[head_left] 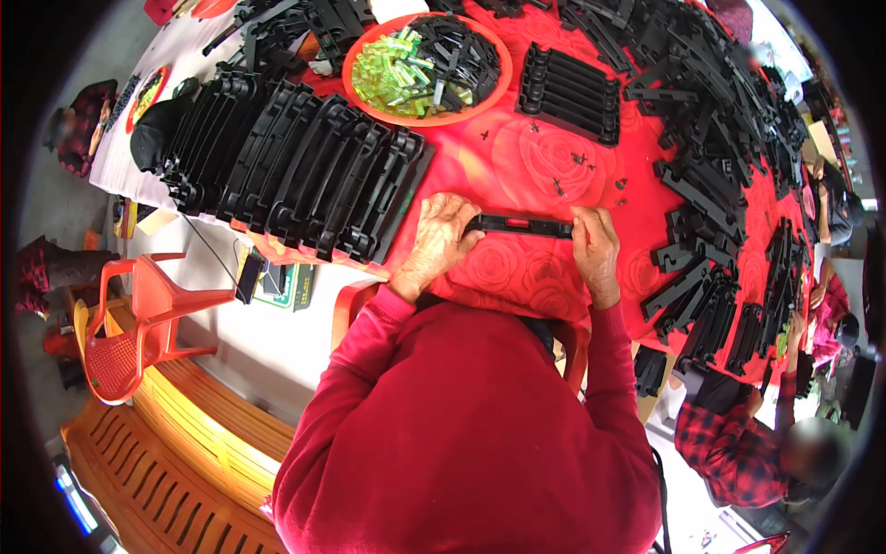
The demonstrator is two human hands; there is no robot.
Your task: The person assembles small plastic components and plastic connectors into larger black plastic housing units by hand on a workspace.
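Red sweater (471,434) closest — our left hand (441,238) and right hand (596,251) pinch 1 black bar (541,228) by its ends — best held level, lightly.

Around the red chair (155,291): a slatted bench (152,471) below, a person (48,266) left, a plaid-shirted person (729,439) far right.

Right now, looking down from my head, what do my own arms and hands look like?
The left sleeve and right sleeve are long, plain and deep red, reaching the wrists and matching the top. The left hand and right hand are bare, without gloves. Any rings are too small to tell.
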